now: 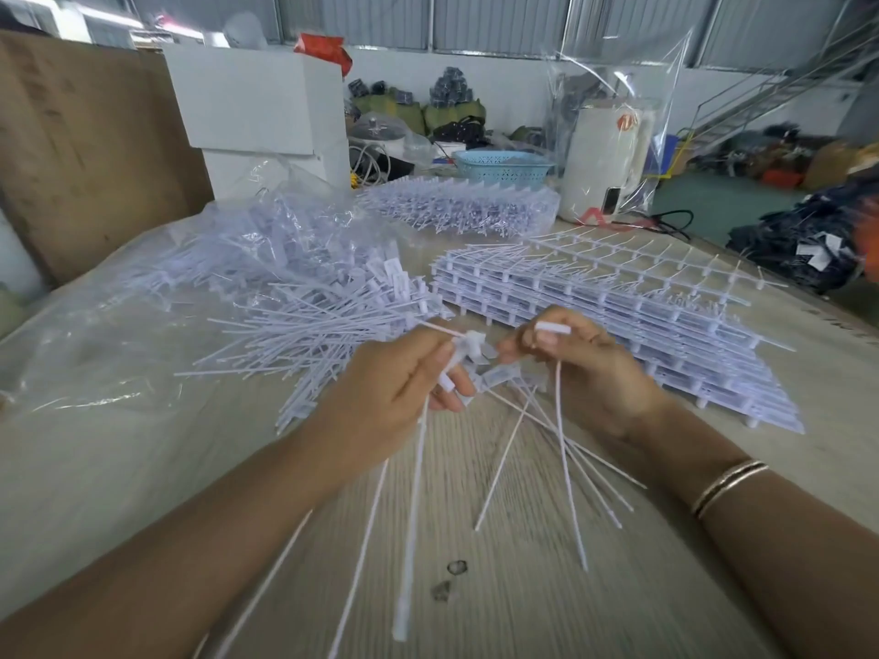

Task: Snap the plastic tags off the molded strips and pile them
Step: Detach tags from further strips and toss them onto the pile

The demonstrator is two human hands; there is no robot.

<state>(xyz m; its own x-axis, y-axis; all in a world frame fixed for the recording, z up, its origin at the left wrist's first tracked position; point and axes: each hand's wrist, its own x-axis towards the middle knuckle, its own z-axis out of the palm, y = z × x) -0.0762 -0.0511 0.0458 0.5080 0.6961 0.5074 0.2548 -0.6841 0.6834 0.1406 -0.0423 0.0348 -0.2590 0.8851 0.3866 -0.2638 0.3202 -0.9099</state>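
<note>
My left hand [395, 387] grips a white molded strip [414, 506] whose long stem hangs toward me, with thin tag tails fanning out below. My right hand [580, 368] pinches a single white tag [554, 329] by its head, its thin tail trailing down over the table. The two hands are close together above the wooden table [523, 587]. A loose pile of snapped-off tags [304, 321] lies to the left on clear plastic. A stack of whole molded strips [618, 311] sits to the right behind my right hand.
A clear plastic bag [119, 335] spreads over the left of the table. Another bagged batch of strips [456, 206] lies further back. A white box [257, 111], a blue basket [499, 166] and a white appliance [604, 164] stand behind. The table's right edge runs diagonally.
</note>
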